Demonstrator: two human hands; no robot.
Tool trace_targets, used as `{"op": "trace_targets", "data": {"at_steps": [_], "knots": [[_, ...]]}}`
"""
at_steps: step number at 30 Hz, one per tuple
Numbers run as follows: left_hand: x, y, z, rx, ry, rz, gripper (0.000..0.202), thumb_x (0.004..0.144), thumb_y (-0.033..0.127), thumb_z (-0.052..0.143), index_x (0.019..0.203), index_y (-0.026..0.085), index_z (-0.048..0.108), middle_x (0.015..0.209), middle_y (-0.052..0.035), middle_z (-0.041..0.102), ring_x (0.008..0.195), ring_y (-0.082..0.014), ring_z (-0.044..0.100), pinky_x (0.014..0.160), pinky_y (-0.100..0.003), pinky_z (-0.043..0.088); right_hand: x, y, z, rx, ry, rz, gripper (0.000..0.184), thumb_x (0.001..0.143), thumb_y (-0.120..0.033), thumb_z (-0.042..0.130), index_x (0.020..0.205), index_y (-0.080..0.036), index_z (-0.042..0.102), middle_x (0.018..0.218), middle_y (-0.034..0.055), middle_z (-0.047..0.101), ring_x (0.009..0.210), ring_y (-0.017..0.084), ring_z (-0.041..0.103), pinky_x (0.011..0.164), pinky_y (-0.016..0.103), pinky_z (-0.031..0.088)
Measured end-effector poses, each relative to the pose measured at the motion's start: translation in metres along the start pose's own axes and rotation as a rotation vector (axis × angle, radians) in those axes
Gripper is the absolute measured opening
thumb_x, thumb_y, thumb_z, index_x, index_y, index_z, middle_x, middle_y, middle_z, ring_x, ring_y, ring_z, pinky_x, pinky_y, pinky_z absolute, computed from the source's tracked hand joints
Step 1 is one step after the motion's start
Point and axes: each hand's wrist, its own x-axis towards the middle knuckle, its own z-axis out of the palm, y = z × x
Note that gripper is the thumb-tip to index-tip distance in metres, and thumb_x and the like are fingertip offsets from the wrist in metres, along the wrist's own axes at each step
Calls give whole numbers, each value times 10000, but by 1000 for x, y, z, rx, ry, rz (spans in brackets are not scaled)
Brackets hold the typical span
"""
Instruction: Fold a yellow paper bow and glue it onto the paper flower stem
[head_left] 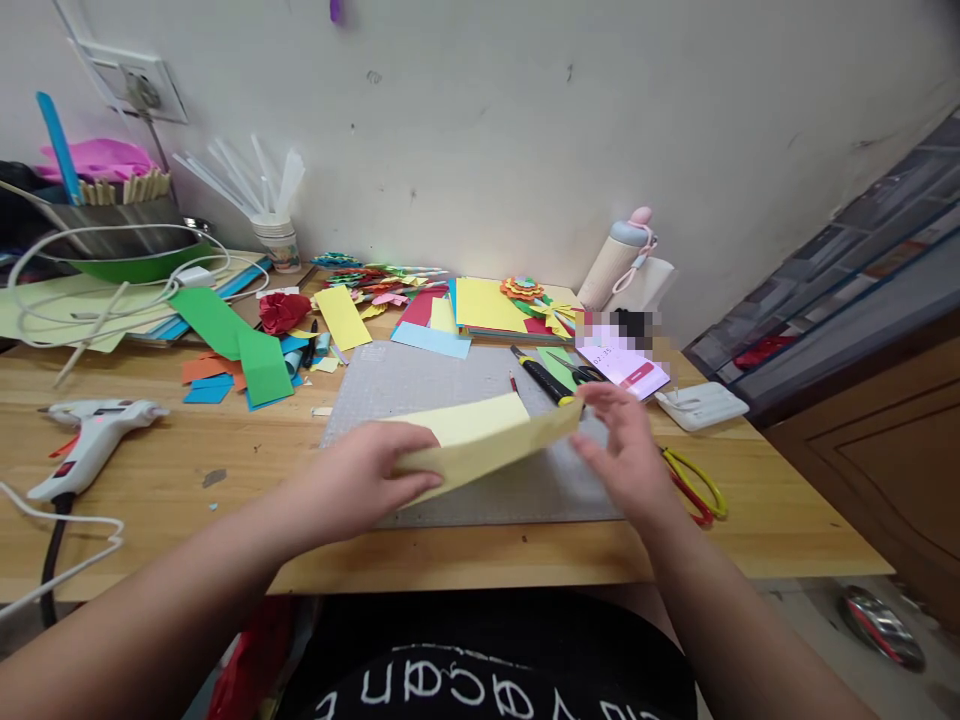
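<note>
A folded sheet of pale yellow paper is held slightly tilted above a grey cutting mat. My left hand pinches its left end between thumb and fingers. At the paper's right end is my right hand, with thumb and fingers apart around the edge; whether they touch it I cannot tell. Just beyond that end lie a black and yellow utility knife and dark-handled scissors. A small red pencil rests on the mat behind the paper.
A white glue gun lies at left with its cable. Green paper strips, a paper cup of glue sticks and paper flowers stand toward the wall. Right are a phone, a white charger and yellow-red scissors.
</note>
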Motion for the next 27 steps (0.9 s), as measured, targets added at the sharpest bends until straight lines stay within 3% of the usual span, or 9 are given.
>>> {"op": "trace_targets", "data": {"at_steps": [2, 3, 6, 8, 11, 14, 17, 22, 27], "knots": [[-5, 1, -6, -279, 271, -36, 169, 795, 373, 633, 801, 209, 672, 736, 6, 647, 691, -161, 593, 595, -249, 448, -2, -9, -3, 139, 272, -26, 391, 888, -286, 487, 1257, -239, 364, 1266, 135, 464, 1196, 265, 477, 1002, 493, 377], [-6, 1, -5, -465, 436, -62, 178, 772, 372, 671, 846, 211, 684, 772, 0, 668, 707, -163, 610, 599, -243, 463, -5, -16, -3, 163, 333, -66, 385, 874, -272, 506, 1242, -242, 395, 1254, 126, 471, 1190, 273, 483, 1004, 509, 374], [-1, 6, 11, -1105, 853, -83, 293, 712, 283, 745, 992, 223, 678, 924, -13, 718, 870, -178, 657, 746, -254, 519, -18, -47, 8, -12, 248, -273, 436, 811, -227, 587, 1227, -242, 458, 1272, 109, 471, 1217, 288, 461, 1025, 520, 353], [5, 12, 30, -1450, 945, -138, 245, 721, 196, 731, 960, 212, 682, 950, -2, 726, 946, -154, 655, 823, -225, 508, -27, -66, 22, -191, 104, -440, 469, 818, -202, 590, 1268, -231, 459, 1331, 114, 474, 1252, 275, 445, 1072, 516, 289], [12, 22, 58, -1700, 794, -395, 191, 784, 98, 639, 951, 185, 671, 921, -10, 728, 810, -119, 676, 719, -199, 529, -35, -79, 49, -394, -49, -557, 511, 897, -160, 491, 1390, -237, 385, 1431, 70, 460, 1339, 221, 373, 1145, 501, 99], [10, 29, 76, -1790, 608, -584, 179, 821, 89, 603, 971, 169, 656, 976, -40, 717, 767, -116, 670, 654, -191, 530, -34, -70, 67, -498, -140, -538, 536, 932, -106, 360, 1452, -223, 306, 1497, 26, 366, 1392, 168, 282, 1155, 470, 15], [5, 29, 84, -1793, 484, -645, 200, 804, 95, 638, 999, 139, 645, 1012, -84, 705, 801, -142, 669, 691, -219, 542, -34, -56, 71, -530, -223, -483, 582, 891, -55, 322, 1456, -195, 304, 1525, 20, 293, 1406, 159, 250, 1152, 474, 25], [2, 24, 88, -1770, 429, -704, 187, 813, 68, 608, 986, 139, 596, 992, -81, 690, 732, -124, 663, 699, -237, 545, -43, -48, 66, -492, -367, -415, 742, 752, -55, 381, 1476, -151, 250, 1556, 40, 199, 1422, 200, 209, 1136, 531, 53], [4, 27, 93, -1782, 289, -673, 115, 812, 69, 598, 909, 126, 572, 836, -61, 679, 695, -125, 654, 788, -274, 534, -45, -43, 64, -469, -379, -362, 679, 806, -152, 425, 1466, -131, 271, 1540, 64, 251, 1411, 212, 236, 1131, 543, 94]]}}
